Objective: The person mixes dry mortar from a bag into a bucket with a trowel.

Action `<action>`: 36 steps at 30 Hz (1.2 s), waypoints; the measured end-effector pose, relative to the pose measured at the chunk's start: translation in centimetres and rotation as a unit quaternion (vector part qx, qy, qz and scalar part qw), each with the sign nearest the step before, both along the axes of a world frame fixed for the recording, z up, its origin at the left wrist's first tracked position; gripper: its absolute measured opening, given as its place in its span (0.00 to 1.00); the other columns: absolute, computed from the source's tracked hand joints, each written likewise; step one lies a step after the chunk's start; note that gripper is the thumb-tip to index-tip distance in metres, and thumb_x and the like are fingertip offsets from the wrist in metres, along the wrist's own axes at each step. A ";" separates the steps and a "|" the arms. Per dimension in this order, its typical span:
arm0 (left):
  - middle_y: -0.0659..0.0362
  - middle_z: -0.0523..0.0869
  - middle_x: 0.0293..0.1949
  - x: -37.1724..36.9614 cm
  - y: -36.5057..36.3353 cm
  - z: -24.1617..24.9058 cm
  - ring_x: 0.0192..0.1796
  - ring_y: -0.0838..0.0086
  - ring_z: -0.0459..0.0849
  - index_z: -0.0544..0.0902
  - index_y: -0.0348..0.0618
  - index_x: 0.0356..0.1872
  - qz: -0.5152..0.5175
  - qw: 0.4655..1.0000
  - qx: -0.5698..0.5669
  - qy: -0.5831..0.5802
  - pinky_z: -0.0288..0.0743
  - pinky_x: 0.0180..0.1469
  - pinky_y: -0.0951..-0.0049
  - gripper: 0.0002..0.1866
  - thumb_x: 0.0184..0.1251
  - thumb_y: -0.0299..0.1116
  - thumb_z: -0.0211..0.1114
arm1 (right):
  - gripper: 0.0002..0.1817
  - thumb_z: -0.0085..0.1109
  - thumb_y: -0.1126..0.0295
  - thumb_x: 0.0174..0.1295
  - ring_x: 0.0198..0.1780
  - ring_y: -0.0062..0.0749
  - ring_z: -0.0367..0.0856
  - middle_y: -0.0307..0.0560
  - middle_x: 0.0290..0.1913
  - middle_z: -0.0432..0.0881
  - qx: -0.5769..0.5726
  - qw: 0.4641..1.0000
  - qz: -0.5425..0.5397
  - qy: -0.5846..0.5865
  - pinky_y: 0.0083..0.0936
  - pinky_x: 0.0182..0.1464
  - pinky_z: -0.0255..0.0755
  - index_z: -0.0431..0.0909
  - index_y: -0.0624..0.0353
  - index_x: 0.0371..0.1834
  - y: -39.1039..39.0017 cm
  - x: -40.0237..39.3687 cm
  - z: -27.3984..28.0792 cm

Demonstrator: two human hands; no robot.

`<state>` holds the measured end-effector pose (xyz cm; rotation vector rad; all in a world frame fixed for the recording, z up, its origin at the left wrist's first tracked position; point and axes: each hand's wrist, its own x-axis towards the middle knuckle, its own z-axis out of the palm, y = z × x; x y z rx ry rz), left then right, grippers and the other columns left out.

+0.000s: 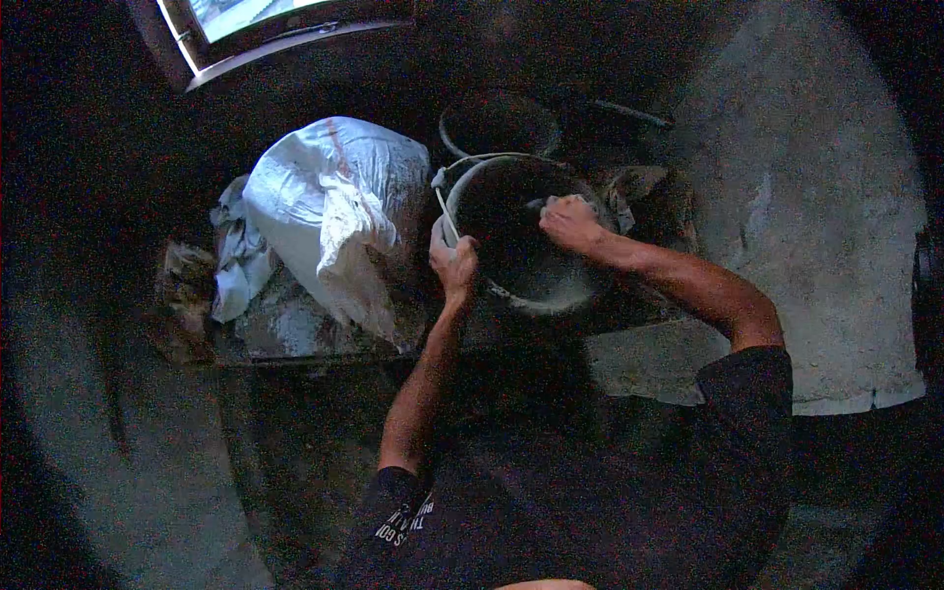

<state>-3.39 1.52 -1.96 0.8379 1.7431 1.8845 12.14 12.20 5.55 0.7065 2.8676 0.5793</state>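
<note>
A dark bucket [536,300] with pale dust on its inner wall stands in front of me, its mouth facing up. My left hand [454,261] is closed on the bucket's left rim, right beside the pale bail handle [445,211]. Over the right part of the bucket's mouth, my right hand [572,222] is closed in a fist. A small greyish bit shows at its fingers, too dim to name. The bucket's contents are mostly lost in shadow. To the left of my left hand leans a bulging white sack [324,187] with a crumpled, gathered end.
Behind the bucket is a second dark bucket [500,123]. Crumpled pale plastic [241,256] lies left of the sack. The low, stained platform [295,329] carries these things. A grey wall or slab [816,216] rises at the right, and a bright window [246,15] is at the top left.
</note>
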 end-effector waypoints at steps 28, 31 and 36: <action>0.51 0.76 0.32 0.3 -0.2 1.0 0.35 0.68 0.75 0.69 0.33 0.42 0.024 0.999 0.009 0.029 0.65 0.41 0.74 0.23 0.37 0.27 0.49 | 0.12 0.56 0.64 0.42 0.32 0.45 0.74 0.51 0.26 0.75 -0.180 0.976 -0.111 -0.044 0.36 0.32 0.67 0.72 0.60 0.25 -0.4 0.8 3.5; 0.51 0.76 0.32 0.4 -0.4 1.5 0.34 0.69 0.74 0.69 0.33 0.42 0.031 0.999 -0.002 0.028 0.65 0.40 0.74 0.23 0.37 0.27 0.49 | 0.11 0.56 0.65 0.42 0.32 0.44 0.74 0.52 0.26 0.75 -0.153 0.980 -0.129 -0.021 0.36 0.31 0.67 0.71 0.61 0.25 -0.1 1.9 3.6; 0.51 0.75 0.31 0.0 -0.5 1.4 0.33 0.69 0.74 0.69 0.33 0.42 0.001 1.000 -0.028 0.007 0.65 0.39 0.74 0.22 0.38 0.27 0.49 | 0.06 0.48 0.70 0.42 0.32 0.44 0.75 0.53 0.25 0.75 -0.074 0.991 -0.107 0.018 0.37 0.31 0.70 0.73 0.59 0.21 -0.8 2.5 0.6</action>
